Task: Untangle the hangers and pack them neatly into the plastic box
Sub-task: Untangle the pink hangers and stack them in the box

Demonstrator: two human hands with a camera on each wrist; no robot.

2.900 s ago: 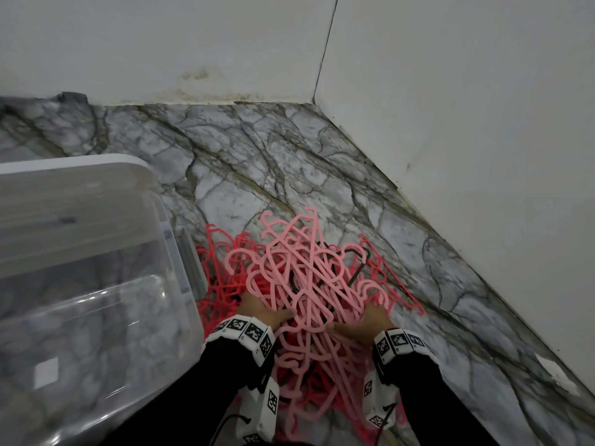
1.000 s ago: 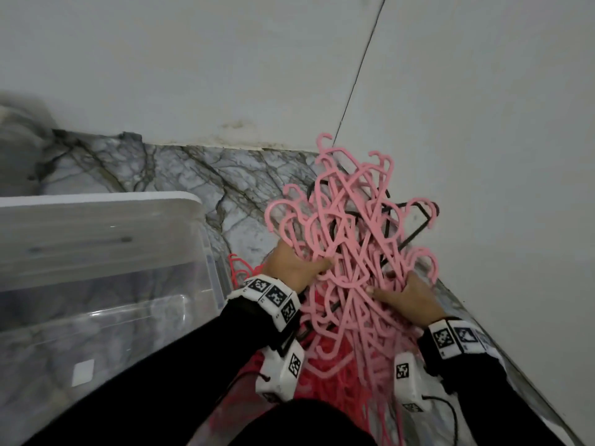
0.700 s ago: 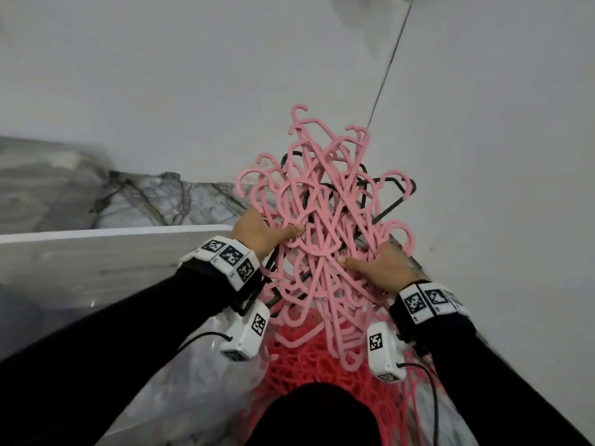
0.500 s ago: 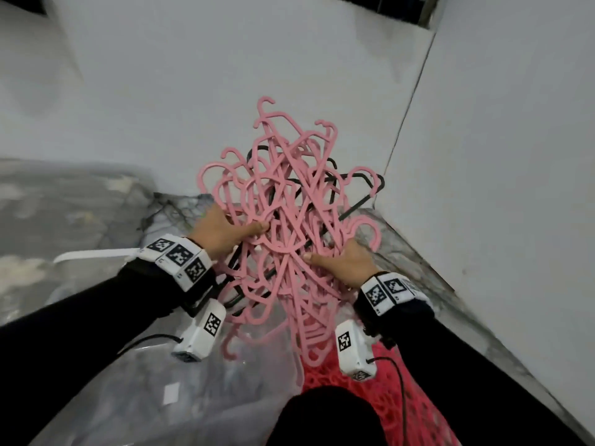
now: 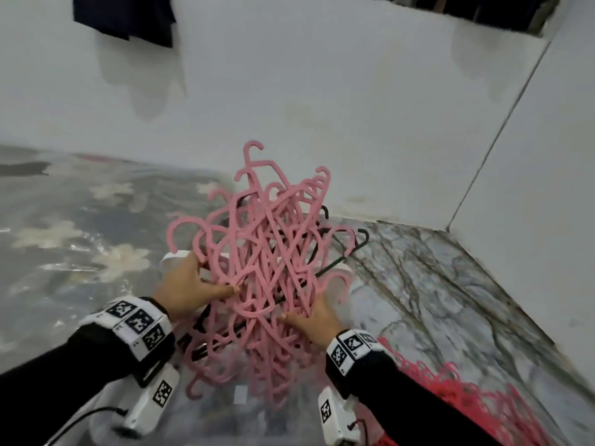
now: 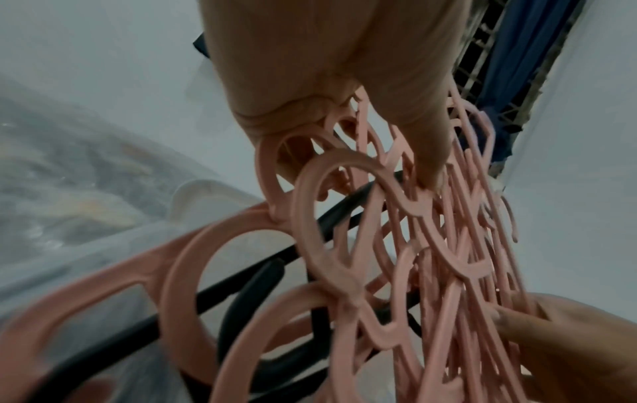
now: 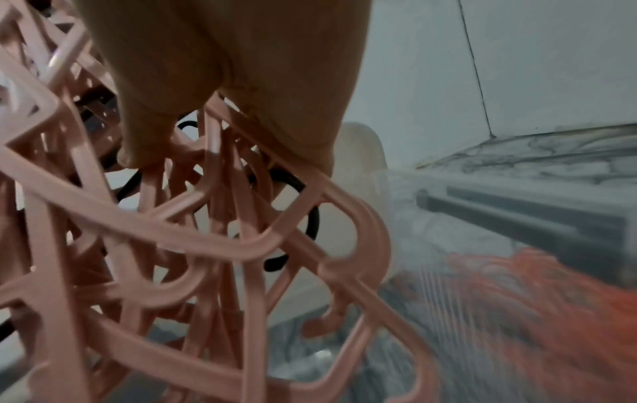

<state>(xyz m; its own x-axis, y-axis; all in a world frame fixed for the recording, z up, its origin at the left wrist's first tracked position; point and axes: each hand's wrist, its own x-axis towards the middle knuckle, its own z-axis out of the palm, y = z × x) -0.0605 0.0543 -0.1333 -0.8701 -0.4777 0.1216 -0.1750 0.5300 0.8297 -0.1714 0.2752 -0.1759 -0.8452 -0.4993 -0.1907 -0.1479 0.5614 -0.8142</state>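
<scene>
A tangled bunch of pink hangers (image 5: 267, 272), with some black hangers (image 5: 346, 249) caught in it, is held in the air above the clear plastic box (image 5: 180, 257). It is gripped on the left by the left hand (image 5: 190, 284) and on the right by the right hand (image 5: 317, 317), fingers curled into the bunch. A pile of red hangers (image 5: 467, 400) is seen on the marble floor (image 5: 450, 284) at the near right.

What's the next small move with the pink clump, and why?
Probably lower it into the plastic box. Left hand and right hand both grip the pink tangle, held up over the box, black hangers still snagged inside; it needs a resting place before separating.
</scene>
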